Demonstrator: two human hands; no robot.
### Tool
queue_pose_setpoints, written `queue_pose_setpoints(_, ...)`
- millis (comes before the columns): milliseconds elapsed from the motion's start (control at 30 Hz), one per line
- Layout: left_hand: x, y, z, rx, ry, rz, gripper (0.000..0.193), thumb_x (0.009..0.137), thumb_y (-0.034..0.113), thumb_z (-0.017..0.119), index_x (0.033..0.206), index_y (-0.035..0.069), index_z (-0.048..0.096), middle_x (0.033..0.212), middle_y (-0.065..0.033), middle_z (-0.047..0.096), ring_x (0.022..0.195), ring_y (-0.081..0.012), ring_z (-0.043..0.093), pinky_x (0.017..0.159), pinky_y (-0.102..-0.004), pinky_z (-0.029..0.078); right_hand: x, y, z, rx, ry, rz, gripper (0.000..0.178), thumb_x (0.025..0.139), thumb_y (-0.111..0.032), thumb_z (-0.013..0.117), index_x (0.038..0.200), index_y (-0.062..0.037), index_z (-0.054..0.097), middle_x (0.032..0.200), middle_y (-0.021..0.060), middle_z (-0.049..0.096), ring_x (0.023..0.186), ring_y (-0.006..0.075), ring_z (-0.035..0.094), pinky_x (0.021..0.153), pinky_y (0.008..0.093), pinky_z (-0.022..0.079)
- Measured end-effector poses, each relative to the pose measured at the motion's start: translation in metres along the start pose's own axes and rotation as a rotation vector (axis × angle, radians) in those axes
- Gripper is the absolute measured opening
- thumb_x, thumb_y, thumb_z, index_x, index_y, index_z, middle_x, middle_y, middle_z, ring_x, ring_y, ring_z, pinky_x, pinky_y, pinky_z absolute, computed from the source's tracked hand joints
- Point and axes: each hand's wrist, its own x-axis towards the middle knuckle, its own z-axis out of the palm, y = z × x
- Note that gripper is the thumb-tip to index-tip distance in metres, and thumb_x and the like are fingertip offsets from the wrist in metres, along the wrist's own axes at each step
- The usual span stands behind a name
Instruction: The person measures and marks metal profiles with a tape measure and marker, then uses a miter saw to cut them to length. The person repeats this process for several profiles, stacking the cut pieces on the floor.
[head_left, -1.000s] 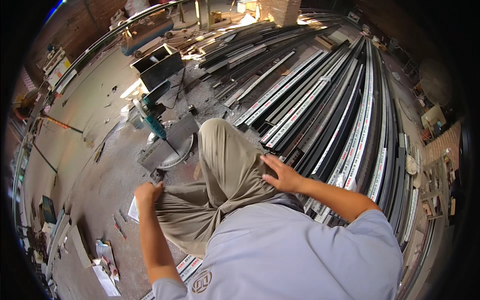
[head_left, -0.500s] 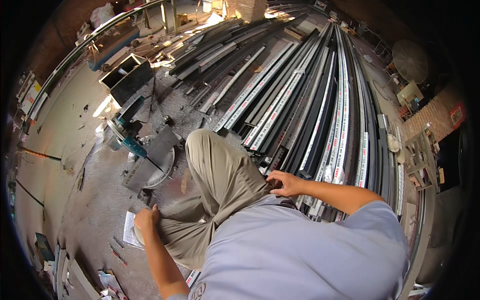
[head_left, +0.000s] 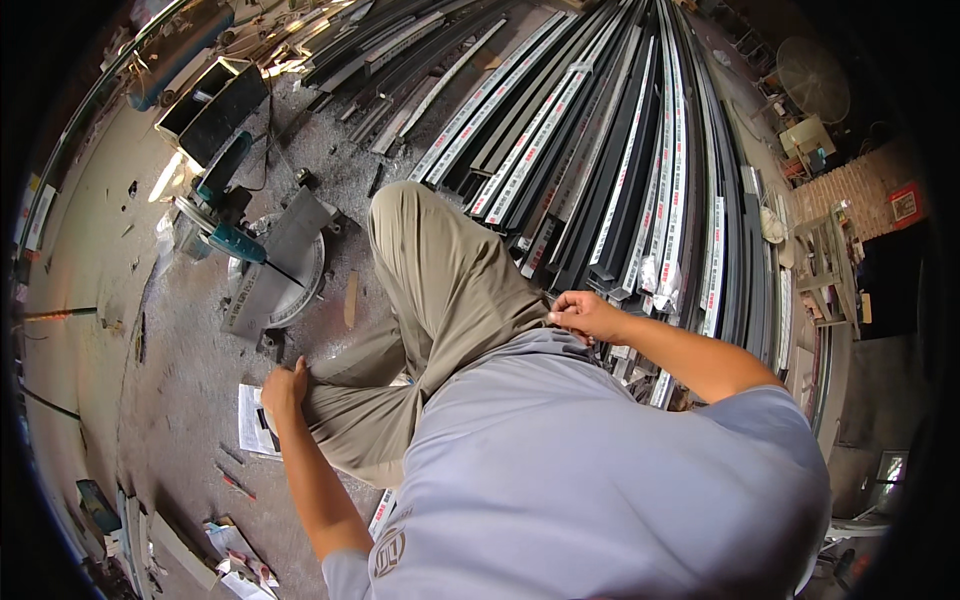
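Head view: left hand [head_left: 283, 385] on trouser knee [head_left: 345, 400]; right hand [head_left: 585, 315] beside metal profiles [head_left: 620, 160].

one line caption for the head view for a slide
Left hand on trouser knee, right hand at hip, between mitre saw and metal profiles.

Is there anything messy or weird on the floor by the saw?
Yes. Pale dust and shavings lie scattered on the floor around the miter saw, and a loose sheet of paper lies on the ground right by the person's left hand.
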Motion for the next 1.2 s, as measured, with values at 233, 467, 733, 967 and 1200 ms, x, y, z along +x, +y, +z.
queue_pose_setpoints(233,0.017,-0.012,0.015,0.014,-0.053,0.014,0.074,0.095,0.071,0.051,0.122,0.007,0.076,0.124,-0.0224,0.073,0.121,-0.0390,0.068,0.101,-0.0494,0.053,0.014,0.025,0.005,-0.184,-0.034,-0.145,0.013,0.099,-0.013,0.069,0.101,-0.0003,0.072,0.083,-0.0031,0.069,0.072,0.0021,0.058,0.063,0.0223,0.048)
queue_pose_setpoints(467,-0.002,-0.001,-0.002,0.064,-0.005,0.003,0.071,0.097,0.070,0.048,0.119,0.009,0.077,0.122,-0.0206,0.074,0.118,-0.0381,0.069,0.099,-0.0483,0.053,0.027,0.016,0.028,0.165,0.021,-0.227,0.017,0.102,-0.009,0.066,0.113,0.0012,0.075,0.098,-0.0029,0.074,0.085,0.0034,0.061,0.076,0.0215,0.050)
queue_pose_setpoints(733,-0.020,0.006,-0.014,0.074,0.042,-0.005,0.069,0.098,0.071,0.047,0.118,0.012,0.077,0.121,-0.0184,0.075,0.118,-0.0373,0.070,0.099,-0.0481,0.053,0.003,0.009,0.045,0.278,0.160,-0.206,0.025,0.108,-0.019,0.057,0.116,-0.0041,0.075,0.093,-0.0026,0.072,0.076,0.0040,0.061,0.064,0.0238,0.051)
queue_pose_setpoints(967,-0.031,0.017,-0.024,0.096,0.100,0.010,0.068,0.098,0.068,0.048,0.116,0.009,0.077,0.122,-0.0196,0.074,0.118,-0.0383,0.069,0.099,-0.0493,0.053,0.006,0.007,0.047,0.602,0.082,-0.127,0.017,0.100,-0.009,0.063,0.112,-0.0065,0.075,0.088,-0.0028,0.072,0.067,0.0036,0.060,0.060,0.0194,0.048)
queue_pose_setpoints(1200,-0.023,0.016,-0.021,0.116,0.088,0.003,0.069,0.097,0.070,0.049,0.118,0.010,0.077,0.124,-0.0183,0.074,0.120,-0.0383,0.068,0.100,-0.0497,0.053,0.029,0.016,0.054,0.506,0.167,-0.053,0.016,0.094,-0.001,0.063,0.106,-0.0018,0.073,0.075,0.0005,0.070,0.051,0.0058,0.056,0.043,0.0233,0.043)
